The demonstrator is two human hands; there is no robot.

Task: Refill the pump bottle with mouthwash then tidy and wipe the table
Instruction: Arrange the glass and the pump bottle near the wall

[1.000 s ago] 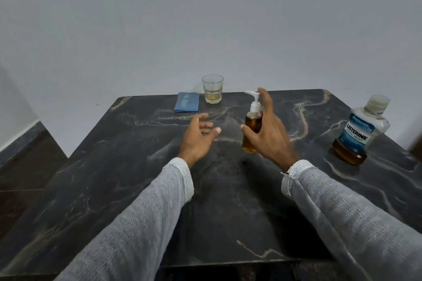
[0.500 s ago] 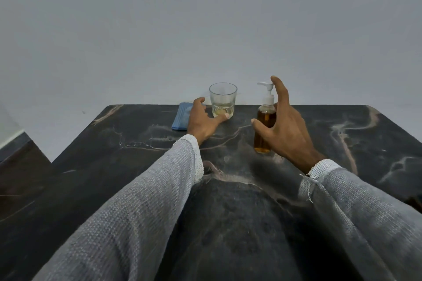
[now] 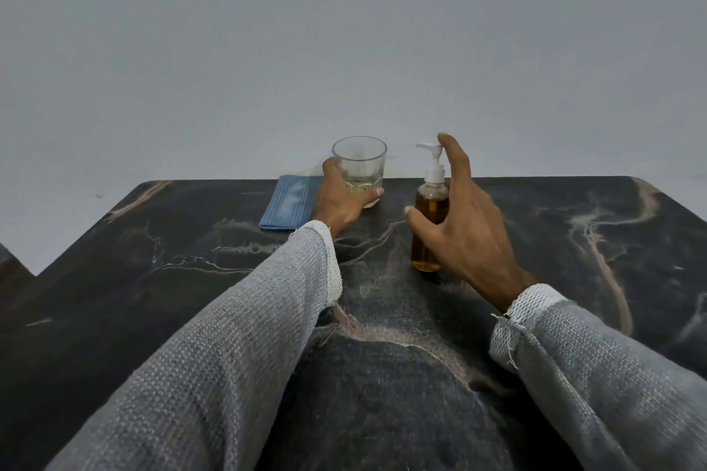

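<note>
A clear glass with a little pale liquid stands near the table's far edge. My left hand grips its lower part, thumb on the left side and fingers round the front. To its right stands the pump bottle, full of amber mouthwash, with a white pump head. My right hand is spread just right of the bottle, fingers straight, index finger up by the pump head; I cannot tell whether it touches. A folded blue cloth lies left of the glass.
The dark marble table runs up to a plain grey wall. The table's right half and near middle carry nothing in view. A floor strip shows at the far left.
My left hand has reached forward and closed round the glass. The view has tilted up and left, so the large mouthwash bottle at the right is out of frame. My right hand stays by the pump bottle.
</note>
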